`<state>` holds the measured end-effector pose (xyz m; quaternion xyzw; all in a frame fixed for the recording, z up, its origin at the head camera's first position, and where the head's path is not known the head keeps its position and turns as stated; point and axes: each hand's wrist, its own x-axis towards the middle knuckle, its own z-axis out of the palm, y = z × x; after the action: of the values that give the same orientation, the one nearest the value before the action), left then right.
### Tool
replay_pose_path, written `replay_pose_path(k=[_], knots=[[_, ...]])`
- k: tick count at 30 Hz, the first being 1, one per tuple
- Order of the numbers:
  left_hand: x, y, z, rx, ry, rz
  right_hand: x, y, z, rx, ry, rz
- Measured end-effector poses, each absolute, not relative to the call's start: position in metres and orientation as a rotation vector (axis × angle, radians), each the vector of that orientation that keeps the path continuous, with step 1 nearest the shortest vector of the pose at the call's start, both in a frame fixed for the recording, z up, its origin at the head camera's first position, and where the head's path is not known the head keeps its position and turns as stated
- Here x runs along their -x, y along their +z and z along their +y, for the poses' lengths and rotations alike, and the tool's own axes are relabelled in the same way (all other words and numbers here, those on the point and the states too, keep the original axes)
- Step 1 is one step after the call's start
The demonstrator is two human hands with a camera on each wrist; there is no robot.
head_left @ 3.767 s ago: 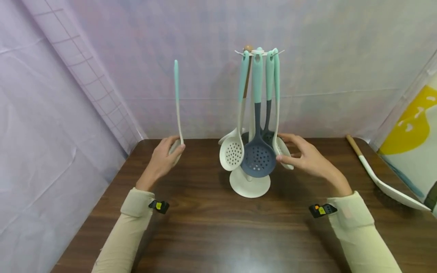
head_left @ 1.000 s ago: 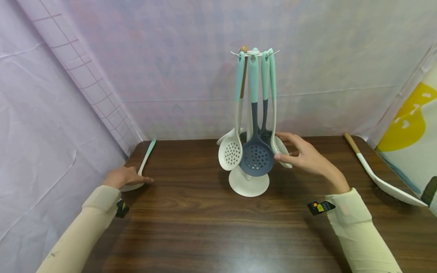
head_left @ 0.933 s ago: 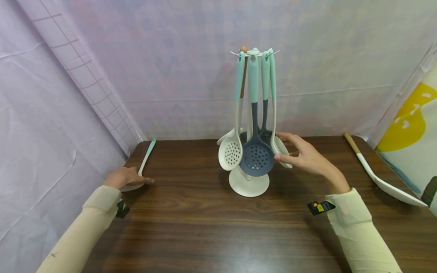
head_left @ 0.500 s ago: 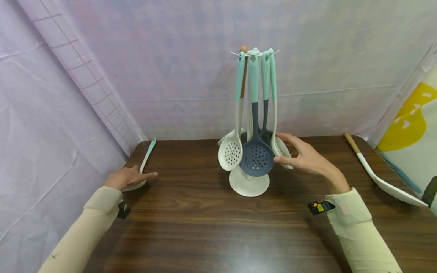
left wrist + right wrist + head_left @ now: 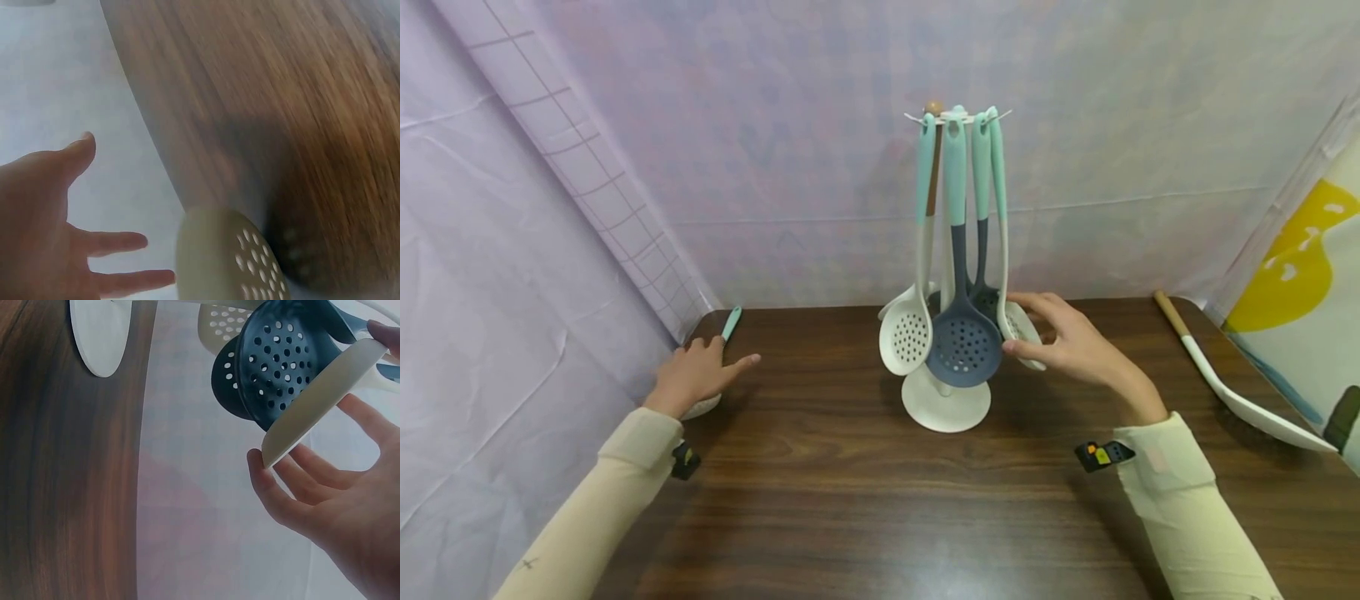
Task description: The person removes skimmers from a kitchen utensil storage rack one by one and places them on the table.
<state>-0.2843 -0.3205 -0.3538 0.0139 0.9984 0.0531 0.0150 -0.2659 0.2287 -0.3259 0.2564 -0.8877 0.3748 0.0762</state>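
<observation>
At the table's left end, my left hand [image 5: 696,375] is over a white skimmer with a mint handle [image 5: 732,323], which lies on the wood. Its fingers are spread in the left wrist view, beside the skimmer's perforated head [image 5: 215,262]. My right hand [image 5: 1067,342] holds the head of another white skimmer [image 5: 1021,329] by its rim; this one hangs by its mint handle from a white rack [image 5: 946,410]. Right beside it hang a dark blue skimmer [image 5: 964,346] and, farther left, a white one with round holes [image 5: 904,335].
Several other utensils hang behind on the rack, partly hidden. A white utensil with a wooden handle [image 5: 1213,375] lies along the table's right side. Pale cloth [image 5: 820,167] hangs behind and to the left of the brown table [image 5: 850,500].
The left hand earlier held its skimmer upright, then laid it at the table's left; now it has spread its fingers and risen off it. The right hand keeps its hold.
</observation>
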Motion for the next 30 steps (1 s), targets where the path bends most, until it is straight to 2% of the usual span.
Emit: replay_pose_path(k=[16, 30], knots=[[0.285, -0.35, -0.272, -0.272, 0.265, 3.252, 0.265, -0.321, 0.239, -0.743, 1.109, -2.584], [0.282, -0.342, -0.202, -0.524, 0.471, 3.254, 0.255, -0.307, 0.284, -0.427, 0.963, -2.825]])
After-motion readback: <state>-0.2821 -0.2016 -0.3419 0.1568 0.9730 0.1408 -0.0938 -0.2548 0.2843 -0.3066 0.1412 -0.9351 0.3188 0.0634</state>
